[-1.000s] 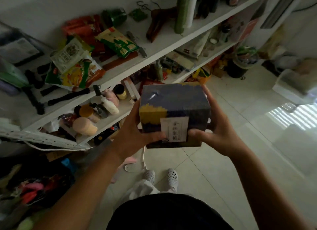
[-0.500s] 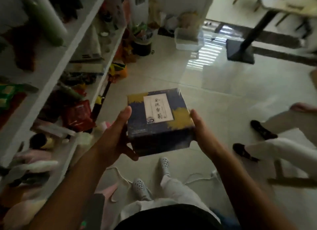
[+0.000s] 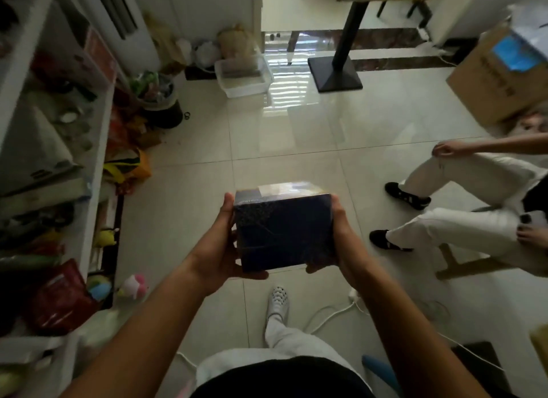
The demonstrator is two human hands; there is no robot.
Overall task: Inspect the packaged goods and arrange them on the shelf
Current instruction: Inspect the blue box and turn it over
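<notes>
Plainly the step in hand is inspection: the dark blue box is held in the air in front of the person's body, above the tiled floor and well apart from the white shelf at the left; its plain dark side faces the camera, while the face with the pale label is tilted away and catches a glare, so nothing on it can be read. The left hand grips the box's left side with the thumb curled under the near edge; the right hand grips the right side the same way, its fingers hidden behind. To do this well, I would turn the box slowly between both palms, one face at a time, checking corners and the glossy wrap for dents or tears; a two-handed hold suits it, since the surface looks slippery. Only then turn left and seek a gap among the packets – the red pouch marks a crowded lower level. Underfoot, a white cable trails near the feet, and a seated person's legs stretch out at the right – step with care.
</notes>
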